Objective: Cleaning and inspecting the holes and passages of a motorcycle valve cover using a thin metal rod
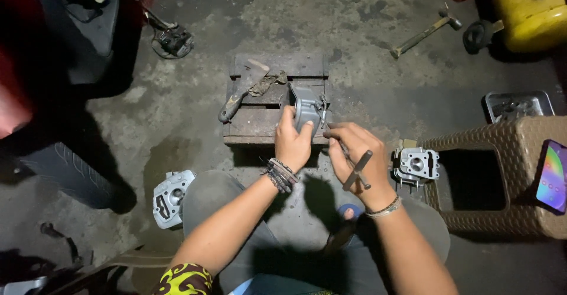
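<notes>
Knees frame the bottom of the view, and just above them the right hand (pixel 357 156) is wrapped tight round a T-handle wrench (pixel 358 170), crossbar low by the wrist, shaft running up and left toward the work. Left hand (pixel 292 141) clamps the grey engine part (pixel 307 109), thumb and fingers closed over its near side, holding it upright on the wooden block (pixel 260 126). The wrench tip meets the part's right flank, so the part lies up-left of the tool grip. Beyond, a hatchet (pixel 239 97) rests on the block; farther off, a hammer (pixel 426 32) lies on the floor.
</notes>
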